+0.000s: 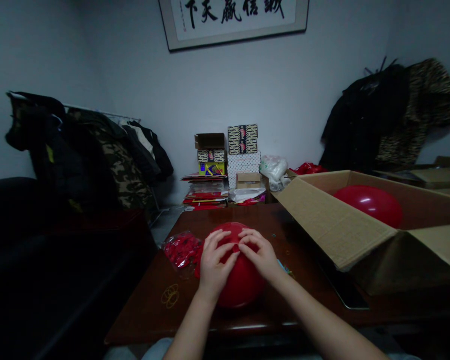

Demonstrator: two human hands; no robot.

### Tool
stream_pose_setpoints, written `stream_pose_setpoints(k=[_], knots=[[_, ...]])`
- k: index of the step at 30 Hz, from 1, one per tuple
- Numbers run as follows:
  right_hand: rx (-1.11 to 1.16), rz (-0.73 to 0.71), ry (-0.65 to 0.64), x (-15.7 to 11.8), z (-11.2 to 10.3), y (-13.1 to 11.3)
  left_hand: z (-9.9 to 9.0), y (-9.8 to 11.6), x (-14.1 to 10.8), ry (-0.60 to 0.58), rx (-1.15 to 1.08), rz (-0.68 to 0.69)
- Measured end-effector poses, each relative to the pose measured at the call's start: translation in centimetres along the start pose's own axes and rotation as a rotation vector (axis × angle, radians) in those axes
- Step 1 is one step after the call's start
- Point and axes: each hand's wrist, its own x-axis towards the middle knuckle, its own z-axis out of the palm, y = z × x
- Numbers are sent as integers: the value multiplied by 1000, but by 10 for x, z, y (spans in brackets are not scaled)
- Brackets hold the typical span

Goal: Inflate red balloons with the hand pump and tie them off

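Note:
A round, inflated red balloon [242,287] rests on the dark wooden table [142,312] in front of me. Over its upper side, my left hand [218,257] pinches with thumb and index finger at the balloon's neck, the other fingers curved above it. From the right, my right hand [258,252] pinches at the same spot, its fingertips close to those of the left. The neck itself is small and mostly hidden between the fingertips. A clear bag of red balloons [182,248] lies to the left, with several yellow rubber bands [170,296] nearer the front edge.
An open cardboard box [332,220] at the right holds another red balloon [371,204]; its flap hangs over the table. A dark flat phone-like object [347,290] lies beneath it. Stacked boxes [243,167] stand beyond the table, and a dark sofa [60,280] is at the left.

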Motion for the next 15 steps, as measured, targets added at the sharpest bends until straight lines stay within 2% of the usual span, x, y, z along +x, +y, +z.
stream_pose_setpoints(k=[5,10,15], knots=[[-50,-72,-38,-1,-4,1,-3,-1,1,46,39,-12],[-293,-184,-76,-1,-8,4,-4,-3,2,61,27,-28],[-390,-239,-7,1,-9,3,-3,4,3,29,24,7]])
